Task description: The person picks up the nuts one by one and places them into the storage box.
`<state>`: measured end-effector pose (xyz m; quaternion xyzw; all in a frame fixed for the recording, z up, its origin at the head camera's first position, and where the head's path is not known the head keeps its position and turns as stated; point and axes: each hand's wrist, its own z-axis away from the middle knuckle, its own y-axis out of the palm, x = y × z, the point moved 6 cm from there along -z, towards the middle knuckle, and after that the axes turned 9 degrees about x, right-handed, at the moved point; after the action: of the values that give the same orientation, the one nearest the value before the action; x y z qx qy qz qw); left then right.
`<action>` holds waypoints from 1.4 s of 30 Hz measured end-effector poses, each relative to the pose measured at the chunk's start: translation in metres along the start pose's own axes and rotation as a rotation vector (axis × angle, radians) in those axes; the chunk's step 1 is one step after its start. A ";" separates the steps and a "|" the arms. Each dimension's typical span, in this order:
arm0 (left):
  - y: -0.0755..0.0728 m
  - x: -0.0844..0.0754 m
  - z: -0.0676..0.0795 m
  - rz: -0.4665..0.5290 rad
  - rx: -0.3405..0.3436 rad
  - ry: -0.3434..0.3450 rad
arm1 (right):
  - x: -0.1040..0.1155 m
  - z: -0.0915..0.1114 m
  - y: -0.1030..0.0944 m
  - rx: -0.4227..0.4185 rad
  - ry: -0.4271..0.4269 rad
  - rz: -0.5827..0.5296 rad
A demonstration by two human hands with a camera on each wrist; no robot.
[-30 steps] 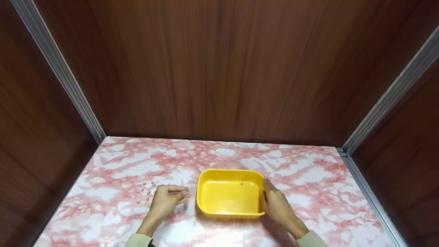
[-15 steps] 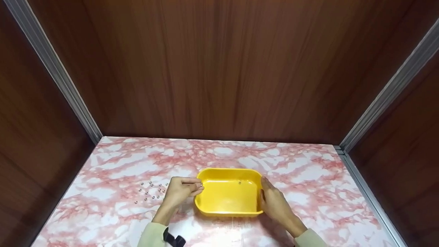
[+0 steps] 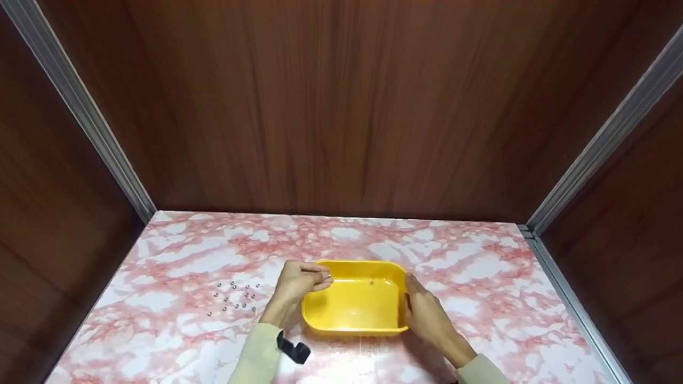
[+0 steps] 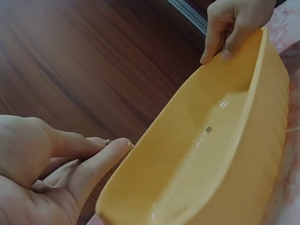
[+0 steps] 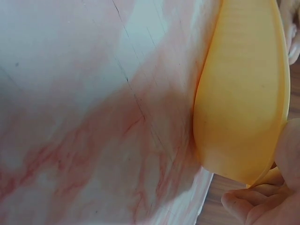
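A yellow plastic tub (image 3: 355, 306) stands on the table, with one small shiny metal piece (image 4: 208, 129) on its floor. My left hand (image 3: 301, 280) is over the tub's left rim. Between its thumb and finger I pinch another small metal piece (image 4: 108, 142), mostly covered by the fingertips. My right hand (image 3: 429, 314) grips the tub's right end, thumb and fingers on either side of the rim; the right wrist view shows the fingers (image 5: 262, 199) bent around that end. Whether these bits are beads or nuts is too small to tell.
Several similar metal pieces (image 3: 237, 305) lie scattered on the pink-and-white marbled table (image 3: 187, 346), left of the tub. Brown wood-grain panels (image 3: 331, 106) rise behind and at both sides. A black strap (image 3: 293, 352) hangs at my left sleeve.
My left hand has moved right and away from me, from beside the tub to over its left rim, still pinching the metal piece. The right hand keeps its grip on the tub.
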<state>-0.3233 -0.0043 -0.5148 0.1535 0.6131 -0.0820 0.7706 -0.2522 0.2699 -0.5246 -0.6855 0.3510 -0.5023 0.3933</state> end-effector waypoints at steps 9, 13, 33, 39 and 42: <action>0.016 0.009 -0.019 0.008 -0.004 -0.038 | -0.001 -0.001 0.000 0.034 0.042 -0.024; 0.022 0.013 -0.024 0.006 -0.023 -0.065 | -0.002 -0.002 0.002 0.040 0.051 -0.024; 0.058 0.028 -0.045 -0.045 -0.090 -0.112 | -0.004 0.000 -0.001 -0.005 0.017 -0.027; 0.058 0.033 -0.045 -0.070 -0.113 -0.114 | -0.004 0.001 0.001 -0.006 0.015 -0.036; 0.057 0.033 -0.043 -0.104 -0.139 -0.117 | -0.004 0.000 0.001 -0.005 0.013 -0.034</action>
<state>-0.3374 0.0661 -0.5478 0.0623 0.5783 -0.0880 0.8086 -0.2529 0.2727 -0.5273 -0.6889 0.3430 -0.5127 0.3806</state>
